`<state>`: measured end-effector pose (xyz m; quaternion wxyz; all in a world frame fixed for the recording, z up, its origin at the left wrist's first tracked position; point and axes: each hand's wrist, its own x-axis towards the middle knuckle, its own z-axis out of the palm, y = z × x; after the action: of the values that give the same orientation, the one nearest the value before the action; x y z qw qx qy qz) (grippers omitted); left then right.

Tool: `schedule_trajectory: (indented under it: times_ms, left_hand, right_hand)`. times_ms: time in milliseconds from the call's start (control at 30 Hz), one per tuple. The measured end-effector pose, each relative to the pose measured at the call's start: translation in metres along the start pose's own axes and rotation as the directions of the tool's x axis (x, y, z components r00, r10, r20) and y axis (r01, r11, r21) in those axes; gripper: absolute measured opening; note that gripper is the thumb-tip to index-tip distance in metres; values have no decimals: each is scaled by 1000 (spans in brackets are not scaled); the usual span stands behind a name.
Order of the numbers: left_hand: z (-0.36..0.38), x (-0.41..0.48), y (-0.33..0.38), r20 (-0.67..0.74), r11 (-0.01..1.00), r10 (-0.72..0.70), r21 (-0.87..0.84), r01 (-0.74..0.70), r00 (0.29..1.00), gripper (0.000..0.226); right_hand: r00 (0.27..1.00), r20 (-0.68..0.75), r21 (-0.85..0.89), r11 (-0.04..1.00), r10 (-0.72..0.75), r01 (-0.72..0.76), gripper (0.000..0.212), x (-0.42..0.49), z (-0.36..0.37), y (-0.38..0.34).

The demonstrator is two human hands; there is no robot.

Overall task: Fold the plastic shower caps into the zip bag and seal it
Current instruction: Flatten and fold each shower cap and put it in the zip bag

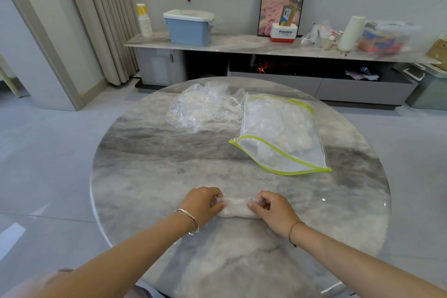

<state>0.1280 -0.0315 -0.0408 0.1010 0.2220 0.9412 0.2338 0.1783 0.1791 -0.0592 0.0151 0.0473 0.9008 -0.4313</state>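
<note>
A clear shower cap (235, 208), rolled into a narrow bundle, lies on the round marble table (145, 176) near its front. My left hand (203, 203) pinches its left end and my right hand (273, 208) pinches its right end. Farther back on the right lies a clear zip bag (283, 133) with a yellow-green zip strip. Its mouth gapes toward me, and folded caps show inside it. To the bag's left sits a loose heap of crumpled clear shower caps (205, 109).
Behind the table runs a low marble-topped cabinet (242, 46). It carries a blue lidded bin (189, 28), stacked paper cups (144, 20), a framed picture (281, 2), a white roll (352, 32) and plastic-wrapped clutter. Grey tiled floor surrounds the table.
</note>
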Motion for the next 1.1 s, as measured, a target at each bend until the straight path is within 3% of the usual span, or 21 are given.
schedule_trajectory:
  times_ms: [100, 167, 267, 333, 533, 700, 800, 867, 967, 1000, 1100]
  left_hand:
    - [0, -1, 3, -54, 992, 50, 118, -44, 997, 26]
    - [1, -3, 1, -105, 964, 220, 173, -200, 970, 35]
    - [3, -6, -5, -21, 854, 467, 269, -445, 884, 42]
    - [8, -11, -7, 98, 769, 522, 376, -517, 847, 48]
    - [9, -14, -9, 297, 732, 426, 443, -518, 855, 67]
    - [10, -14, -1, 305, 760, 405, 413, -503, 862, 87]
    - [11, -15, 1, 299, 771, 391, 410, -488, 870, 90]
    - [12, -16, 3, 243, 797, 377, 407, -447, 894, 89]
    - [11, -17, 11, 135, 870, 313, 356, -340, 940, 87]
    - [9, -17, 13, 127, 907, 261, 308, -289, 957, 83]
    - [2, -9, 17, 189, 983, 139, 89, -158, 972, 68]
  right_hand:
    - [997, -31, 53, 996, 66, -65, 25, 3, -2, 2]
    - [996, -35, 56, 995, 85, -83, 25, 5, -3, 3]
    - [994, -30, 49, 993, 108, -106, 25, 6, -4, 3]
    - [992, -35, 33, 992, 121, -120, 26, 6, -4, 3]
    - [982, -144, -128, 981, 124, -143, 35, 2, -17, 0]
    - [978, -148, -202, 964, 145, -173, 37, 0, -29, 6]
    - [981, -112, -138, 975, 157, -172, 32, 0, -32, 8]
    - [990, -133, -90, 994, 48, -60, 27, -2, -33, 7]
    - [957, -138, -187, 955, -256, 228, 14, -8, -30, -4]
    - [938, -81, -238, 920, -338, 311, 11, -11, -28, -7]
    - [898, 122, -350, 828, -422, 437, 34, -20, -18, -11]
